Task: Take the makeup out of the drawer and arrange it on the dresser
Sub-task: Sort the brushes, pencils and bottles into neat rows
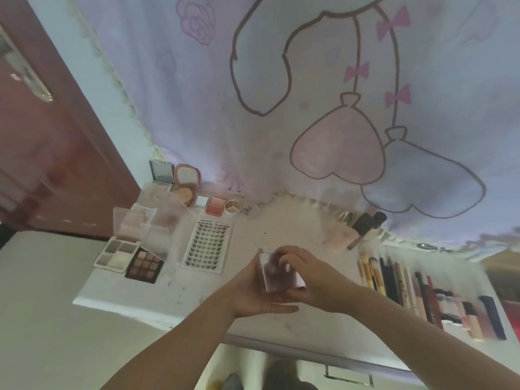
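A small clear makeup case [277, 273] with pinkish contents is held above the front middle of the white dresser top [295, 229]. My left hand [253, 291] cups it from below and the left, fingers curled round its side. My right hand [306, 280] grips it from the top and right. Laid out at the left are eyeshadow palettes [129, 256], a lash tray [206, 246] and compacts [184, 182]. Brushes, pencils and tubes [416, 288] lie in a row at the right. The open drawer [253, 372] shows below the front edge, its contents blurred.
A clear plastic box [157, 226] stands among the palettes. Small pots and blush pans [225, 206] line the back edge under a cartoon-printed curtain [309, 94]. Bottles [363, 226] lean at the back right. A brown door [56, 164] is at the left.
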The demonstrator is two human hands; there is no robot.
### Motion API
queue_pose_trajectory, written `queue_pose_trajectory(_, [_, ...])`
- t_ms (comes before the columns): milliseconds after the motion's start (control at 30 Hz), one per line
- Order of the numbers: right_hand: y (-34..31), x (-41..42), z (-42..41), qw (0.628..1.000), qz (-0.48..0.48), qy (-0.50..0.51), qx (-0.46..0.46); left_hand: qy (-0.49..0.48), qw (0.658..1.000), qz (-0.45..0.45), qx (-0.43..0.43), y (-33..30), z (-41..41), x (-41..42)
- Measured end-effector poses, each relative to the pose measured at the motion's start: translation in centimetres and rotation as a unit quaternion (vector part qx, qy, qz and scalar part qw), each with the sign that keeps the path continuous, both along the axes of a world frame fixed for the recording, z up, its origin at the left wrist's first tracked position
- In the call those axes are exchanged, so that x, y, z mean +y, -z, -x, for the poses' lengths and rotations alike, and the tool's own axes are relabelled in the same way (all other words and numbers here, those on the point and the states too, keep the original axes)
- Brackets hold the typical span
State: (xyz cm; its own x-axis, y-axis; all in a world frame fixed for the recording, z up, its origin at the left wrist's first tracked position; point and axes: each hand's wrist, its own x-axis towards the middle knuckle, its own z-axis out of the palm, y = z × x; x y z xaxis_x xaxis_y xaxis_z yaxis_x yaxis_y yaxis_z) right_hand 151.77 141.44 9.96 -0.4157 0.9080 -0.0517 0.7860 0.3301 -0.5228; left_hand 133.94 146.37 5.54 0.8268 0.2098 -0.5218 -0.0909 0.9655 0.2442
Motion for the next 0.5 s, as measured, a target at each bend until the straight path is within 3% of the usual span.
queue_pose_trajectory(133, [-0.9,-0.2,3.5,0.999,0.023,-0.033,-0.005,-0.091,0.995,0.022,-0.036,-0.9,3.4,-0.2])
queue_pose_trajectory(233, [-0.8,-0.1,6.0,0.992,0.068,0.09,0.06,-0.156,0.988,-0.013,-0.01,-1.1,4.5,-0.5])
queue_pose_trajectory(300, [-0.8,0.5,8.0,0.956,0.147,0.229,0.108,-0.186,0.978,-0.086,0.047,-1.3,4.7,-0.7])
queue_pose_trajectory(367, [-1.2,1.1,9.8,0.879,0.28,0.319,0.216,-0.208,0.962,-0.151,0.091,-1.3,4.9,-0.9])
queue_pose_trajectory(433, [-1.8,1.5,10.9,0.812,0.349,0.344,0.318,-0.216,0.951,-0.198,0.098,-1.1,5.5,-1.2])
queue_pose_trajectory(500, [-2.1,1.6,11.4,0.814,0.342,0.33,0.334,-0.213,0.95,-0.212,0.081,-1.1,6.6,-1.4])
